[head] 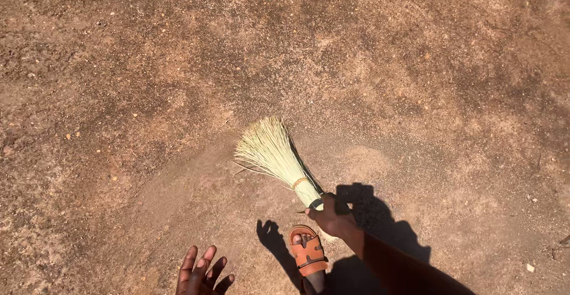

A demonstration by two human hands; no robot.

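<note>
- The bare dirt ground fills the whole view: reddish-brown, gritty, strewn with small pebbles, and marked by a smoother, paler patch just beyond the broom's tips. It is loose on top, so judge that fine dust lifts easily under a light stroke.
- Your shadow falls dark on the soil to the right of your arm, so the sun is strong and the surface looks dry.
- The hand broom lies low over the ground at centre, its pale straw bristles fanned up and to the left, its bound neck pointing down toward you. Judge it light and springy: the straws look thin and flexible at the tips, stiffer where a band gathers them, and likely brittle if you press them flat. Take hold at the tight bundle below the band, where it is firmest.
- Your right hand is clamped around that bundled end, fingers wrapped fully round it.
- Your left hand hangs at the bottom edge, fingers spread apart, holding nothing and well clear of the broom.
- An orange sandal on your foot stands just beside the gripping hand.
- No container of any kind shows here.
</note>
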